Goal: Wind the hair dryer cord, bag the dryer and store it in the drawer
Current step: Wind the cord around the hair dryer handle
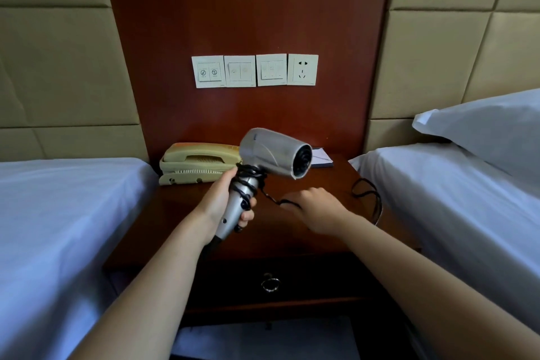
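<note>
Dim, soft light; bowed wide-angle edges

Silver hair dryer (273, 156), black cord (247, 183), cream telephone (196, 162), dark reddish-brown nightstand (321, 181), white sheets (58, 213).

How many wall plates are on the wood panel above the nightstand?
4, in one row on the wood panel: left switch plate, middle switch plate, right switch plate, then the socket plate at the right end. None appears hidden.

Our left hand (230, 202) grips the silver hair dryer (271, 156); our right hand (317, 209) pinches its black cord (369, 196) above the counter (181, 213).
</note>
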`<state>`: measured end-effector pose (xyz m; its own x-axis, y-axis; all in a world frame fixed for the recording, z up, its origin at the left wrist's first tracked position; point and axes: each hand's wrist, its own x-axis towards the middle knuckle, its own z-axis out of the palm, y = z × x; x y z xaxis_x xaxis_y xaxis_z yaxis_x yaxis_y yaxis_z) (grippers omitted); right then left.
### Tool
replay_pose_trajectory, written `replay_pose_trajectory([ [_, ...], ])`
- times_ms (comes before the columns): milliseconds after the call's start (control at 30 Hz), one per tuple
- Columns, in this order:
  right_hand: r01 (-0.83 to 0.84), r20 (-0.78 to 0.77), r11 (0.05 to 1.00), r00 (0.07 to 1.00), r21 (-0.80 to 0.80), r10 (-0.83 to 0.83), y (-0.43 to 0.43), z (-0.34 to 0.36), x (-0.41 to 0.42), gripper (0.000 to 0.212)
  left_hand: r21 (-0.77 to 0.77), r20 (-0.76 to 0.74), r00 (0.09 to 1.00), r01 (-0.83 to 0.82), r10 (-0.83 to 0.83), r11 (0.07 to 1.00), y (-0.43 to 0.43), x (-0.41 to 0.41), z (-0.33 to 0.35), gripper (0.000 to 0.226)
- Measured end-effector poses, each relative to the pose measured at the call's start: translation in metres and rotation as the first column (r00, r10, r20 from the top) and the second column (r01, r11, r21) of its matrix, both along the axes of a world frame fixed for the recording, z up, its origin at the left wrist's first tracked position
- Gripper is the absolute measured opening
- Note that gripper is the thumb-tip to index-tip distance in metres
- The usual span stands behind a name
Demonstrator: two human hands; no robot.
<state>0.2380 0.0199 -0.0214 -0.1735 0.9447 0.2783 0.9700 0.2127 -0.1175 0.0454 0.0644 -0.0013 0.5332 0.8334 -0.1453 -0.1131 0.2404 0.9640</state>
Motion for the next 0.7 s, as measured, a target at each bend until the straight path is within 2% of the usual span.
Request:
replay_pose_trajectory([
  [67, -0.019, 0.113, 0.997, 0.994, 0.069, 0.011, -0.002, -0.002, -0.013, 0.033, -0.004, -0.006, 0.998, -0.068, 0.068, 0.998, 0.002, 0.000, 0.000, 0.051],
  [133, -0.039, 0.144, 0.986, 0.989, 0.164, 0.015, -0.004, -0.003, -0.022, 0.033, -0.002, -0.009, 0.991, -0.136, 0.136, 0.991, 0.004, -0.001, 0.000, 0.052],
  [233, -0.069, 0.127, 0.934, 0.992, 0.352, 0.026, -0.009, -0.002, -0.025, 0.032, -0.035, 0.048, 0.979, -0.197, 0.199, 0.980, 0.007, 0.000, 0.004, 0.055],
  [333, -0.013, 0.051, 0.910, 0.999, 0.414, -0.009, -0.013, 0.001, -0.022, 0.037, -0.084, 0.103, 0.967, -0.226, 0.234, 0.971, 0.010, 0.003, 0.008, 0.057],
  [433, 0.070, -0.166, 0.932, 0.986, 0.356, -0.011, -0.009, 0.007, -0.016, 0.031, -0.081, 0.109, 0.954, -0.272, 0.280, 0.959, 0.010, 0.009, 0.009, 0.056],
  [500, 0.172, -0.285, 0.937, 0.955, 0.305, -0.083, -0.005, 0.011, -0.009, 0.032, -0.060, 0.095, 0.944, -0.310, 0.315, 0.949, 0.011, 0.013, 0.008, 0.054],
  [567, 0.248, -0.386, 0.951, 0.908, 0.187, -0.161, -0.001, 0.012, -0.004, 0.039, -0.067, 0.091, 0.938, -0.328, 0.333, 0.942, 0.012, 0.017, 0.007, 0.053],
  [633, 0.272, -0.452, 0.957, 0.870, 0.102, -0.199, 0.002, 0.010, -0.001, 0.046, -0.104, 0.109, 0.929, -0.344, 0.355, 0.933, 0.012, 0.021, 0.005, 0.052],
  [700, 0.287, -0.457, 0.954, 0.862, 0.087, -0.218, 0.003, 0.010, 0.001, 0.047, -0.123, 0.118, 0.911, -0.383, 0.396, 0.916, 0.012, 0.025, 0.003, 0.051],
])
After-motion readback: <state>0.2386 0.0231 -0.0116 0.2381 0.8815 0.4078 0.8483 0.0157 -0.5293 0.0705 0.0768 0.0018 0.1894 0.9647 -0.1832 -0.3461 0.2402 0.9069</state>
